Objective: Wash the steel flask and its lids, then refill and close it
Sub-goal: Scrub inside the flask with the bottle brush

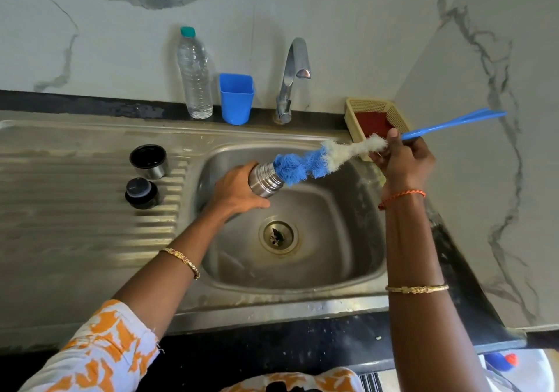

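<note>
A person is standing at a steel sink (357, 273), seen from above, and is holding 2 things over the basin. The left hand (234, 193) is wrapping its fingers around the body of the flask (266, 179), which is lying nearly on its side, with its threaded mouth pointing right and slightly away, toward the right hand (399, 161). The right hand is curling around a long bottle brush (317, 158) at the point where the white bristles are giving way to the blue handle. The handle is sticking out past the hand to the upper right.

The brush and the flask are sharing almost 1 line: the blue bristle tip is sitting at the mouth, touching the rim (whether any of it is inside yet cannot be told). So the coming move is probably depending on that alignment, with the right hand pushing down-left along the flask's long axis while the left hand is bracing it.

The 2 lids are standing on the ribbed drainboard (75, 186) to the left, well apart from the hands: a steel cup lid (148, 161), open end up, and a black stopper (141, 193) just in front of it. The tap (292, 80) is showing no water running.
</note>
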Demonstrator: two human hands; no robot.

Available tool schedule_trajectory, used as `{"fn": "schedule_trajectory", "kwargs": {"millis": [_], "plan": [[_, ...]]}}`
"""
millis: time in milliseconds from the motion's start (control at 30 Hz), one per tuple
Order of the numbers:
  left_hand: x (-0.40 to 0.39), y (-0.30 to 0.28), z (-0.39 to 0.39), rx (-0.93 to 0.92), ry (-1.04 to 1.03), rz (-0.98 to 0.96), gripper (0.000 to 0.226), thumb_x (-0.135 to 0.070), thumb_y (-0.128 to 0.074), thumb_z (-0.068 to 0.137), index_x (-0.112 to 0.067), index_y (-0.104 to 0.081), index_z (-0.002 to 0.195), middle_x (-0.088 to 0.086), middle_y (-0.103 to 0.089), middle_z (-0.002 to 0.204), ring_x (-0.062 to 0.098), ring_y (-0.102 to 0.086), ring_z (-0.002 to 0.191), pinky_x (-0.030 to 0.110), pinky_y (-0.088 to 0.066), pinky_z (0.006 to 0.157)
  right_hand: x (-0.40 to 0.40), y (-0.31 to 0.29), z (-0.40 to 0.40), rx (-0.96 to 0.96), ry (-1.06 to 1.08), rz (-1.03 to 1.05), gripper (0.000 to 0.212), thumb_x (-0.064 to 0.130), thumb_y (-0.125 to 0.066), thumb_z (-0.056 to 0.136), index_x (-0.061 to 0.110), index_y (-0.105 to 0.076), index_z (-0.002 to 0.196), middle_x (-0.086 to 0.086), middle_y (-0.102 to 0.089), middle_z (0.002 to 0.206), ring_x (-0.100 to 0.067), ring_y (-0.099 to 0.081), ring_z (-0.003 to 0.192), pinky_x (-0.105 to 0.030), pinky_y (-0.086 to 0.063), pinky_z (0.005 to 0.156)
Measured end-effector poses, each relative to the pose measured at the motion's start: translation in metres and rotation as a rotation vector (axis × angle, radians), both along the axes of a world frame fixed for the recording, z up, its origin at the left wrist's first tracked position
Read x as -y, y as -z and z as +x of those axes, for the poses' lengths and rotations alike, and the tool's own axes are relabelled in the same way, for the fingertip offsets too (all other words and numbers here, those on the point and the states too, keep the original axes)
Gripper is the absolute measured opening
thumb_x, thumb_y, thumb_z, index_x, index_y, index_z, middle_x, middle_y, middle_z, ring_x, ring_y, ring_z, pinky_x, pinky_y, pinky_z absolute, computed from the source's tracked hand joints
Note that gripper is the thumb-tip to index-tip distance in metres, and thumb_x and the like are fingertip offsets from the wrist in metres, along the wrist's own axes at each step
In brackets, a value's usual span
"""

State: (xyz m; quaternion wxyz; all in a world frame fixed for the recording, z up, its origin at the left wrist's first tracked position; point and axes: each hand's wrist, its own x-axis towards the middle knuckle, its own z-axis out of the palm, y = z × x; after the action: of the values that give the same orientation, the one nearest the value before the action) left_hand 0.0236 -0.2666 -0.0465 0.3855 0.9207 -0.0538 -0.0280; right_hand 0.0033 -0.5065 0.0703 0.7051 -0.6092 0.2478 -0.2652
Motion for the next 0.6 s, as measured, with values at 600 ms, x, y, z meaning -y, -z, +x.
{"fn": "schedule_trajectory", "kwargs": {"millis": [600], "plan": [[0.011,-0.008,-0.004,-0.056,0.061,-0.035,0.067,-0.023,-0.089,0.049,-0.021,-0.058,0.108,-0.004,-0.065,0.097,0.018,-0.063,0.085,0.031,-0.052,0.072,-0.037,0.026,-0.001,-0.026,-0.417,-0.408,0.005,0.014,-0.066,0.087,0.013,-0.062,0.083,0.006,-0.057,0.069,0.004,-0.052,0.058,-0.015,-0.048,0.061]]}}
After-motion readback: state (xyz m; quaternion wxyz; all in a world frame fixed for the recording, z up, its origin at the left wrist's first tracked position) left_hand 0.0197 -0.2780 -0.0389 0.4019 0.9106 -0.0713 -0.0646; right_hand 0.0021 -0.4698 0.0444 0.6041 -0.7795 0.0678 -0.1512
